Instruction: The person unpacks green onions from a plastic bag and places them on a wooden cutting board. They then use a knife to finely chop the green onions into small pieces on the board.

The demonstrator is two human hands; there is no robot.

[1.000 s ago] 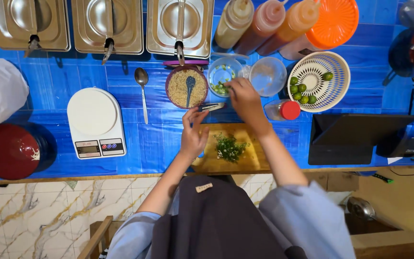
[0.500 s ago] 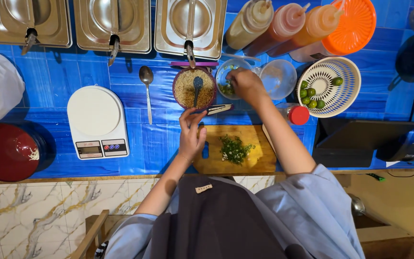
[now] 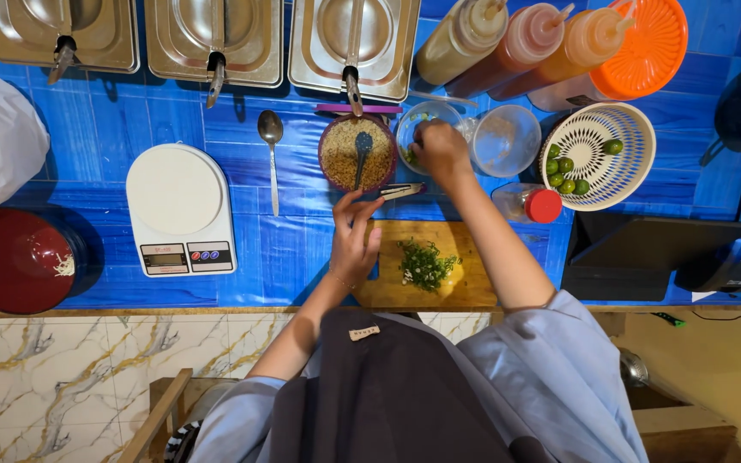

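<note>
My right hand [image 3: 441,147] reaches into a small clear bowl [image 3: 426,116] with chopped greens in it. Its fingers are bunched downward, and what they hold is hidden. My left hand [image 3: 355,240] rests over the left end of a wooden cutting board [image 3: 460,287] and grips the handle of a knife [image 3: 400,190], whose blade points right. A pile of chopped green herbs [image 3: 424,262] lies on the board. Just left of the clear bowl stands a purple bowl of tan crumbs [image 3: 340,154] with a spoon in it.
Nearby are a white kitchen scale [image 3: 177,206], a loose metal spoon [image 3: 271,154], an empty clear cup [image 3: 504,141], a red-capped jar [image 3: 529,204], a white basket of limes [image 3: 598,154], sauce bottles [image 3: 525,43], steel lidded trays [image 3: 216,34] and a red bowl [image 3: 10,261].
My right hand has moved from above the board up into the clear bowl. My left hand with the knife has stayed by the board's left end.
</note>
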